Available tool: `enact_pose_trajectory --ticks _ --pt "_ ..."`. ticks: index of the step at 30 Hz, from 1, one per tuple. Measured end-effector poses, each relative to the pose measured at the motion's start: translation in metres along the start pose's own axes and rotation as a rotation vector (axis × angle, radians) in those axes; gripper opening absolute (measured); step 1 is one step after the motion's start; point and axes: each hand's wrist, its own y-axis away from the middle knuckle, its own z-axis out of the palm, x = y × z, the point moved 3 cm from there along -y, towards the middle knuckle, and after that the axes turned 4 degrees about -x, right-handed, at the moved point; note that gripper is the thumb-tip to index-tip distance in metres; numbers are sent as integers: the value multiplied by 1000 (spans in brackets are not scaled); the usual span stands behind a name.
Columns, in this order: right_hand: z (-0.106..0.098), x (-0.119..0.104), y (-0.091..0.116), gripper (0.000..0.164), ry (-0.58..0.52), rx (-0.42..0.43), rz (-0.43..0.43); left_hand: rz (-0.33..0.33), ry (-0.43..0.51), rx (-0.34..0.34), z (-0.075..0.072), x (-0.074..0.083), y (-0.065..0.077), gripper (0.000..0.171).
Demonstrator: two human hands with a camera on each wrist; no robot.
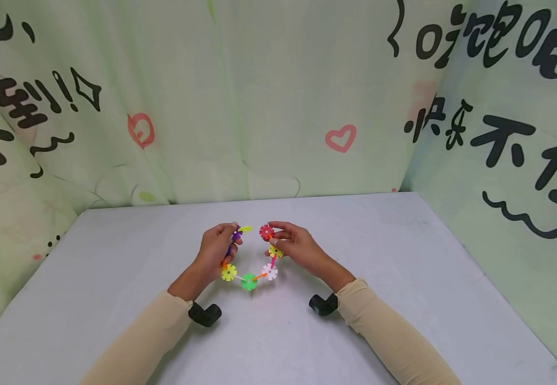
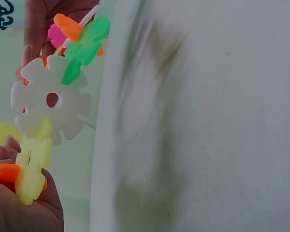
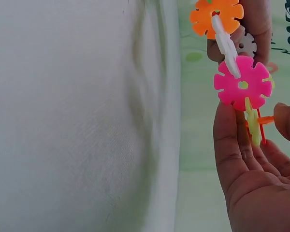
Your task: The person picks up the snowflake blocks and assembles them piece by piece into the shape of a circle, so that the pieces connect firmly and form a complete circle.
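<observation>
Notched plastic flower discs are linked edge to edge in a U-shaped chain held up above the table. My left hand grips its left arm, near a purple disc and a thin yellow disc. At the other end, my right hand pinches the chain by a red disc and a yellow disc below it. Between the hands hangs a green disc, with a white disc to its right. A pink disc shows beyond my right fingertips. The two chain ends are apart.
A white-covered table spreads under both hands. Pale green curtains with black writing and red hearts hang behind it and at both sides. Black wrist mounts stick out below the sleeves.
</observation>
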Motion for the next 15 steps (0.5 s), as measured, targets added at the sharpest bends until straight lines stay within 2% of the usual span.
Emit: enact_pose_trajectory --ticks 10,15 --pt "-2 -1 -1 45 7 -24 -48 1 -45 -23 7 -3 -3 31" --pt "-2 0 0 45 48 -36 -49 -4 -68 -41 9 -6 -4 31"
